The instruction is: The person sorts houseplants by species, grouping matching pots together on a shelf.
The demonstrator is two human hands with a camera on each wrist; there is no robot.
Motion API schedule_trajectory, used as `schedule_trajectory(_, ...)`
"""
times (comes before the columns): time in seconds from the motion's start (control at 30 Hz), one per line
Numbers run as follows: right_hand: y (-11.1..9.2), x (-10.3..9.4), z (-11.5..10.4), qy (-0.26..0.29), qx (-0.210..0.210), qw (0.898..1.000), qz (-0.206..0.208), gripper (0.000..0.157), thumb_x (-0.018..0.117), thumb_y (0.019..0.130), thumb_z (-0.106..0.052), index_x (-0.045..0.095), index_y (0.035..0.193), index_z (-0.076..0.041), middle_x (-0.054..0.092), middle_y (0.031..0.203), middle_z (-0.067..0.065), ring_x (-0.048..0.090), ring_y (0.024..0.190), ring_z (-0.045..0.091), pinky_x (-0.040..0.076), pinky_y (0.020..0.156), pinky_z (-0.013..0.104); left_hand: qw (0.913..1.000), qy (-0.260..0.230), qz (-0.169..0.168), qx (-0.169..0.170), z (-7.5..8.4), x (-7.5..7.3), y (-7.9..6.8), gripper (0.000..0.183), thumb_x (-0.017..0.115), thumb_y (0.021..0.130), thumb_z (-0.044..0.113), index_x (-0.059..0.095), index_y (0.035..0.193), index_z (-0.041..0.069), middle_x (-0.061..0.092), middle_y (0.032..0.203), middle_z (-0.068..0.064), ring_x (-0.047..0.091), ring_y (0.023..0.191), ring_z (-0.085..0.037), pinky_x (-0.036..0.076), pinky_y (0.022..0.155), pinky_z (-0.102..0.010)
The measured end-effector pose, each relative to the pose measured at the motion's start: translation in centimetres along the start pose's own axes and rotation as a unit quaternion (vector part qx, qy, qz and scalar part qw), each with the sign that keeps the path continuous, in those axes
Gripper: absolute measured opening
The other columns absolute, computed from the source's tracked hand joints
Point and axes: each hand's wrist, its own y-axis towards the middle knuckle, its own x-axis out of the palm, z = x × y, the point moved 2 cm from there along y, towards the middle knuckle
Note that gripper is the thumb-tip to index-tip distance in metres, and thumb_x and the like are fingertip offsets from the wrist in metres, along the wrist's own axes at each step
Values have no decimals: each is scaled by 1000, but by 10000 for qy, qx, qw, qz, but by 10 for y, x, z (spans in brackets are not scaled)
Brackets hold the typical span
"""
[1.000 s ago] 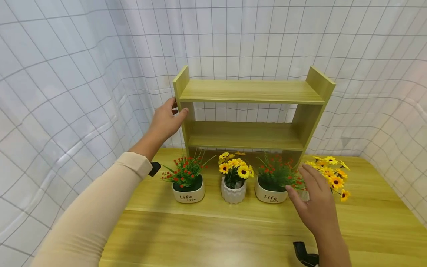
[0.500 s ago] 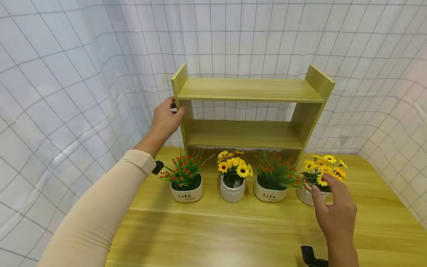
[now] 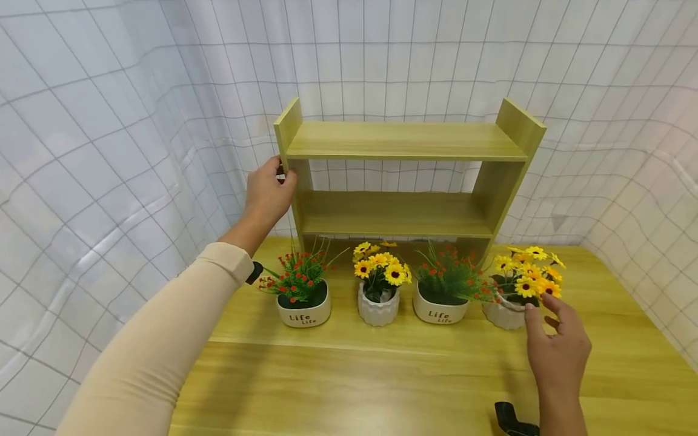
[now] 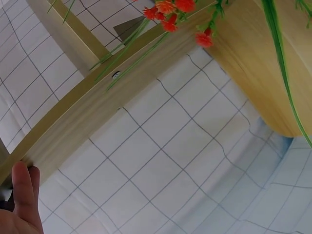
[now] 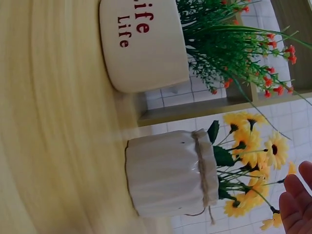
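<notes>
At the upper left of the wooden shelf (image 3: pixel 398 212), my left hand (image 3: pixel 267 189) grips the side panel, thumb at its front edge and fingers round the outer face. The left wrist view shows fingertips (image 4: pixel 25 187) against that panel. My right hand (image 3: pixel 558 345) hovers with loosely bent fingers at the front right of a white pot of yellow flowers (image 3: pixel 504 316). In the right wrist view its fingers (image 5: pixel 295 200) are beside the blooms, apart from the pot, which has a cord tied round its neck.
Left of that pot stand a white "Life" planter with red flowers (image 3: pixel 440 310), a ribbed white pot of yellow flowers (image 3: pixel 378 312) and another "Life" planter (image 3: pixel 303 315). They line the wooden table (image 3: pixel 349 375) before the shelf. Grid-patterned curtain (image 3: pixel 403 54) surrounds it.
My right hand has moved right, from in front of the right-hand flowers to the pot's front right side, uncovering the pot. The left hand keeps its grip on the shelf.
</notes>
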Motion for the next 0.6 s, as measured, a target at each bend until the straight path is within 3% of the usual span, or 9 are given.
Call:
schedule_trajectory(0.13,-3,0,8,-87,312,9994,-82,39,64,97,-27,64,129,-5,64,124,13,57,111,21,40,79,12,9999,124,78,37,0,2,1,41,47,100,24,57,134,4,67,123,-16,66,105,-28,55,81,-42)
schedule_trajectory(0.3,-5,2,18,-190,549,9974,-421,40,62,98,-27,63,129,-3,63,125,15,55,113,24,41,81,15,9998,161,128,-81,0,4,2,43,49,100,28,56,136,6,66,123,-15,67,104,-28,55,80,-42)
schedule_trajectory(0.47,-9,8,29,-165,949,9896,-1070,47,57,100,-32,55,138,-2,56,136,17,50,124,31,43,94,36,9990,367,257,-43,2,7,3,43,50,101,33,56,135,7,67,123,-15,67,106,-30,56,81,-43)
schedule_trajectory(0.6,-10,13,38,-97,1367,9769,-1637,60,53,101,-40,44,147,-3,46,146,20,45,131,39,43,95,52,9976,591,359,-12,4,8,6,35,47,102,30,58,126,5,68,118,-17,66,107,-34,53,83,-46)
